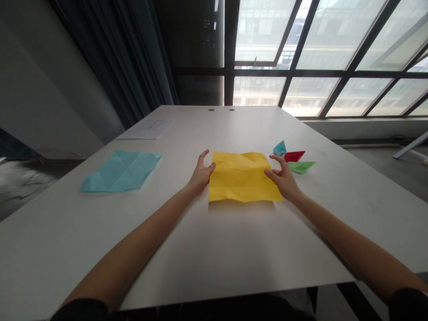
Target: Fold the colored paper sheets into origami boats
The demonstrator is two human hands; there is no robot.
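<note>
A creased yellow sheet of paper point(242, 176) lies flat in the middle of the white table point(214, 249). My left hand point(201, 171) rests at its left edge, thumb touching the paper, fingers loosely spread. At the sheet's right edge sits my right hand point(283, 176), its fingers apart and the fingertips on the paper. Neither hand grips anything.
A creased light-blue sheet point(122, 170) lies to the left. Three small folded paper boats, blue point(280, 148), red point(294, 155) and green point(301, 166), sit just right of my right hand. A white printed page point(147, 128) lies far left. Windows stand behind the table.
</note>
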